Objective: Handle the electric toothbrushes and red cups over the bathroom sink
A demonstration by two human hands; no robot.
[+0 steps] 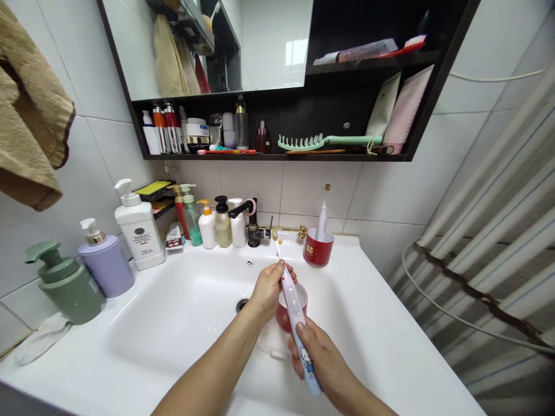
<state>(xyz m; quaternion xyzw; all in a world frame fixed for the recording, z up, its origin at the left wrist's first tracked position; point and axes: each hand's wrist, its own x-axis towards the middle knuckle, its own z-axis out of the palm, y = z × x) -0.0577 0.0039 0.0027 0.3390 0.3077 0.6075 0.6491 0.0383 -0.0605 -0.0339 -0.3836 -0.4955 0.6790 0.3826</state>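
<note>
Two hands close on one electric toothbrush (291, 301) above a white sink (182, 315). The right hand (323, 358) is wrapped around the lower handle with its thumb laid on the front, while the left hand (267, 289) pinches the upper end just below the neck. The brush is tilted, bristles up and pointing toward the black faucet (250, 222). It is directly over a red cup (282, 321) that sits inside the basin near the drain (241, 304). A second red cup (318, 255), holding another brush, stands well apart on the desk (390, 323) by the wall, near a row of pump bottles (208, 226).

Handling looks best served by a firm lower grip that stops the body turning. The upper fingers should work only at the neck, in line with the shaft rather than sideways. Staying centred over the cup and basin would let drips or a slipped part land there. The plastic may be slippery if wet, so a full-finger hold seems wise.
</note>
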